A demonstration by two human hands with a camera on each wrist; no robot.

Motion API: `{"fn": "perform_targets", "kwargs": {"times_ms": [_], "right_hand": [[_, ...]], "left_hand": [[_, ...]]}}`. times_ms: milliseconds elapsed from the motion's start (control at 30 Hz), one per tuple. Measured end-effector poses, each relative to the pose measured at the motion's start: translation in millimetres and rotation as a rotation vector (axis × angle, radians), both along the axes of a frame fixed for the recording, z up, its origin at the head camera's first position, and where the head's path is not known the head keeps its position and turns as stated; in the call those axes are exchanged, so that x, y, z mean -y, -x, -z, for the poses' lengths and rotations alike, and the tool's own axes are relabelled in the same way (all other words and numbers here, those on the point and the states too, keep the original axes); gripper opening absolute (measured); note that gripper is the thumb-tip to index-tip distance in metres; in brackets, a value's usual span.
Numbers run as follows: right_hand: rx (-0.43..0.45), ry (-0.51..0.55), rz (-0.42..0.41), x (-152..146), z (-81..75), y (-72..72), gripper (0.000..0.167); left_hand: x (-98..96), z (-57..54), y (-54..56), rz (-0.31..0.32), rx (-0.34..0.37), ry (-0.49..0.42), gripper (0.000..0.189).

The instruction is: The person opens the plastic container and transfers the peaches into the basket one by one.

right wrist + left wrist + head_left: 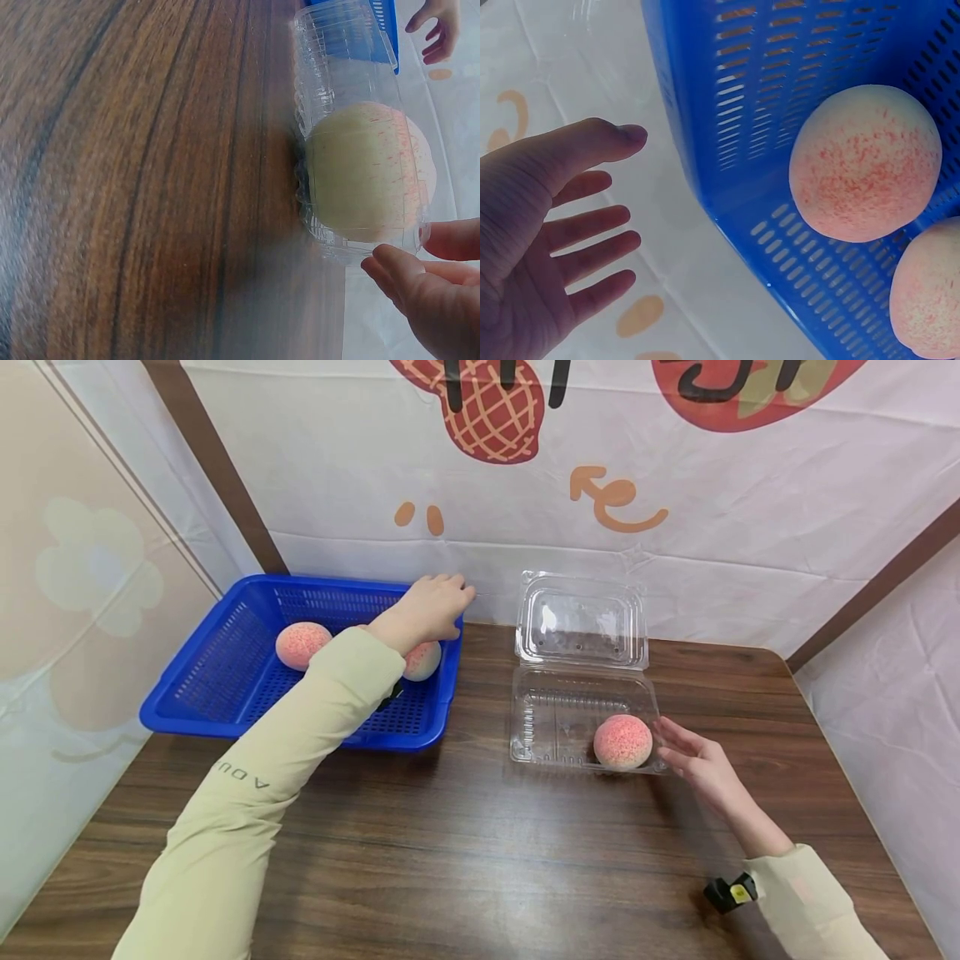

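Note:
In the head view my left hand (438, 602) is over the right back corner of a blue plastic basket (187, 720). Its fingers are spread and hold nothing. Pink-and-white peaches lie in the basket, one peach (302, 645) left of the forearm and another (423, 662) on its right; the sleeve hides part of the inside. My right hand (697, 762) pinches the right edge of a clear plastic clamshell box (555, 727), whose lid (581, 618) stands raised. One peach (623, 742) sits at the box's right end, close to my right fingertips (394, 259).
A brown wood-grain table (480, 860) carries everything. Behind it hangs a white printed cloth (337, 468), close to the basket and the raised lid. A black wrist camera (729, 893) is on my right wrist.

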State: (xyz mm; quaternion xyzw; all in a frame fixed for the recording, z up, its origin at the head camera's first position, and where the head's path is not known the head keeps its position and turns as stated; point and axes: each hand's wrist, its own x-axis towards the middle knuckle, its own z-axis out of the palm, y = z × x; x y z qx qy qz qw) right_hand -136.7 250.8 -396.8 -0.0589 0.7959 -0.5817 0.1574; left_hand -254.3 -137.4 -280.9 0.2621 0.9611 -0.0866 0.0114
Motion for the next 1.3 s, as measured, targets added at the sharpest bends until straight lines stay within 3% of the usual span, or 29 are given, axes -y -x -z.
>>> {"fn": "perform_targets", "kwargs": {"times_ms": [233, 1300], "right_hand": [[-0.003, -0.004, -0.004, 0, -1.0, 0.4, 0.057], [0.010, -0.015, -0.010, -1, -2.8, 0.6, 0.056]], "left_hand": [[-8.1, -5.8, -1.3, 0.019, -0.011, 0.011, 0.056], [-42.2, -6.8, -3.7, 0.070, -0.050, 0.058, 0.059]]}}
